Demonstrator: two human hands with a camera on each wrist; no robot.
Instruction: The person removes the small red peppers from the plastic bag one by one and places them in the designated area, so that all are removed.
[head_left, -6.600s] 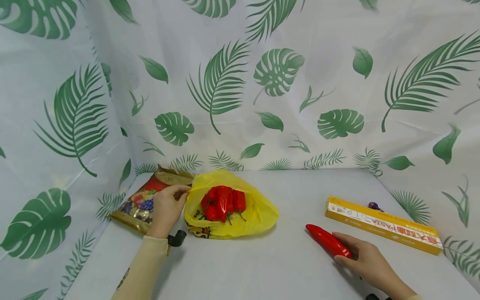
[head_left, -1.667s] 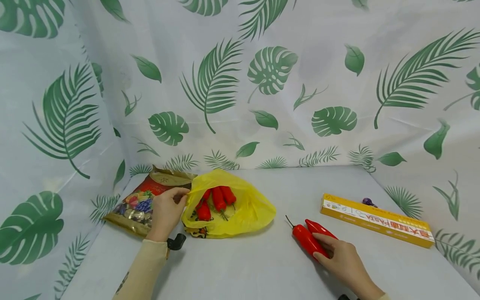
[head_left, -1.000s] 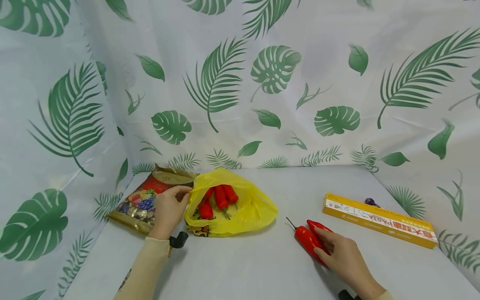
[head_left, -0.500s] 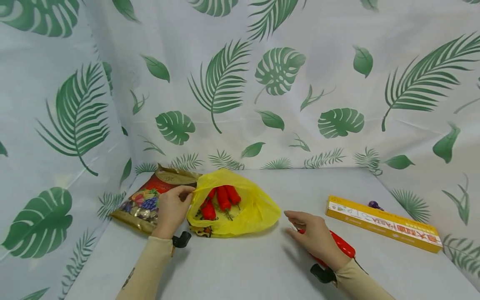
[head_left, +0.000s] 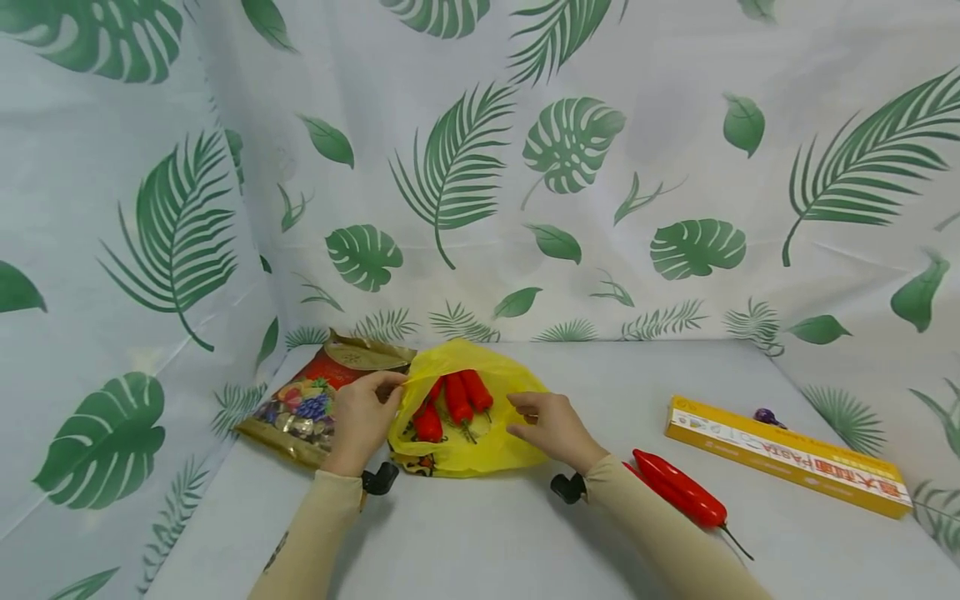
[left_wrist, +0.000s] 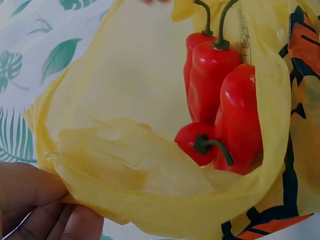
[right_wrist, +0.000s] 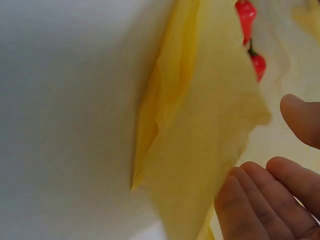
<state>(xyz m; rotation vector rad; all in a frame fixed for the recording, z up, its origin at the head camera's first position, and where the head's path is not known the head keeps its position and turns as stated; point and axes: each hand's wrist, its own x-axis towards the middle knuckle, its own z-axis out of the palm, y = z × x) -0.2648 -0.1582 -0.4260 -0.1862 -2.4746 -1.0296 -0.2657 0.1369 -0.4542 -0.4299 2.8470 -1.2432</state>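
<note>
A yellow plastic bag (head_left: 495, 437) lies open on the grey table and holds several red peppers (head_left: 457, 396). My left hand (head_left: 366, 417) pinches the bag's left rim and keeps the mouth open; in the left wrist view its fingers (left_wrist: 35, 200) grip the yellow film (left_wrist: 125, 150) next to the peppers (left_wrist: 220, 100). My right hand (head_left: 546, 423) hovers at the bag's right side with relaxed, straight fingers, holding nothing. In the right wrist view its fingers (right_wrist: 265, 200) lie beside the bag's flap (right_wrist: 200, 140). Two red peppers (head_left: 678, 496) lie on the table by my right forearm.
A red and gold snack bag (head_left: 315, 396) lies to the left of the yellow bag, under my left hand. A long yellow pasta box (head_left: 787, 454) lies at the right, with a small purple thing (head_left: 765, 414) behind it. Leaf-print cloth walls close in the table's back and sides.
My right hand has let go of the two peppers on the table and moved left to the bag's right side. The left hand has kept its pinch on the rim.
</note>
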